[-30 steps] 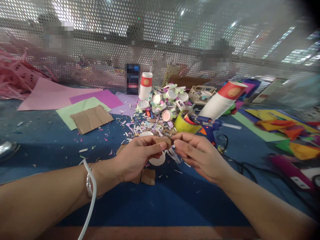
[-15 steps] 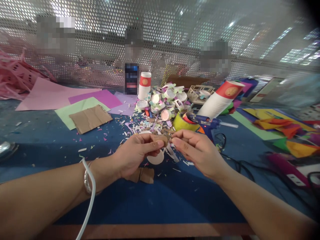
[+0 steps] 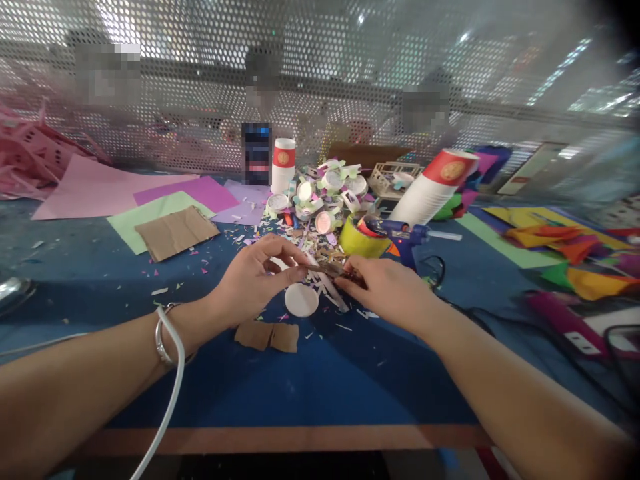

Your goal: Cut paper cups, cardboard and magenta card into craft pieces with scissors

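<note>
My left hand (image 3: 267,273) pinches one end of a small brown cardboard piece (image 3: 326,269) between thumb and fingers. The other end is in my right hand (image 3: 383,283), whose curled fingers partly hide it. Both hands hover above paper scraps in the middle of the table. Just below the cardboard lies a white paper disc (image 3: 301,300), with a pale strip (image 3: 333,293) beside it. Two torn cardboard pieces (image 3: 267,336) rest near my left wrist. Beyond my right hand stands a yellow-green tape roll (image 3: 357,239), with a blue hot glue gun (image 3: 407,243) leaning on it.
A pile of small paper crafts (image 3: 330,193) sits at the back, between an upright paper cup stack (image 3: 284,167) and a tilted cup stack (image 3: 435,187). Coloured sheets and a cardboard sheet (image 3: 175,233) lie left. Black cables and a purple-and-white power strip (image 3: 575,327) occupy the right.
The cardboard piece has been turned and now shows thin and flat between both hands. My left fingers have arched up, and the white disc and torn cardboard pieces show more fully.
</note>
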A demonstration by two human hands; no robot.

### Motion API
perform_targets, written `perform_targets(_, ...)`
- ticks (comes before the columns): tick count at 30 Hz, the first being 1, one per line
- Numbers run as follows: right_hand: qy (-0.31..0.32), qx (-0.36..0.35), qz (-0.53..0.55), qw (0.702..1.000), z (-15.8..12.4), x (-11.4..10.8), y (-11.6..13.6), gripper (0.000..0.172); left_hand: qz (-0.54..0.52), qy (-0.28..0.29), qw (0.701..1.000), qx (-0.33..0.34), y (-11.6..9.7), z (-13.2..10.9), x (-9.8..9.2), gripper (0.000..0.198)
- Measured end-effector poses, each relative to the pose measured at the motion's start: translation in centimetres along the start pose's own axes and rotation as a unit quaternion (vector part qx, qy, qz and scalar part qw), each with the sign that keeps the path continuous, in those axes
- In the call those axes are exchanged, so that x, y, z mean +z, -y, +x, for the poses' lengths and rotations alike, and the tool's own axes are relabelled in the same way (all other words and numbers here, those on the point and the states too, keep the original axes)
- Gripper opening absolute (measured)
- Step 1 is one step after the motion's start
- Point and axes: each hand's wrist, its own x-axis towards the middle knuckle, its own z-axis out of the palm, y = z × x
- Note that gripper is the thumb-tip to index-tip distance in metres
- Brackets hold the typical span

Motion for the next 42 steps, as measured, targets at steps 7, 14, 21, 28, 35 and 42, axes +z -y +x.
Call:
perform_targets(7, -0.079, -0.027, -0.068, 0.994, -0.9, -0.3, 0.1, 0.026, -0.017, 0.035, 0.999, 0.006, -0.1, 0.2, -0.2, 0.006)
perform_targets(14, -0.122, -0.111, 0.131, 0.978, -1.6, -0.4, 1.2, 0.019, 0.011, 0.15, 0.988, -0.044, -1.4, -0.2, -0.5, 0.011)
perform_targets(21, -0.075, -0.178, 0.147, 0.97, -1.4, 0.0, 1.5, 0.015, 0.226, 0.176, 0.957, -0.044, -1.3, -0.6, -0.5, 0.02)
perform_targets(28, -0.071, -0.181, 0.151, 0.969, -1.2, 0.2, 1.1, 0.017, 0.284, 0.198, 0.937, -0.041, -1.5, -0.6, -0.8, 0.021)
perform_targets(35, -0.08, -0.182, 0.168, 0.966, -1.1, 0.2, 1.1, 0.019, 0.333, 0.178, 0.924, 0.065, -0.9, -0.8, -1.1, 0.024)
perform_targets(42, -0.096, -0.159, 0.174, 0.967, -1.1, -0.1, 0.8, 0.025, 0.356, 0.118, 0.927, 0.024, -2.4, -0.3, -2.5, 0.02)
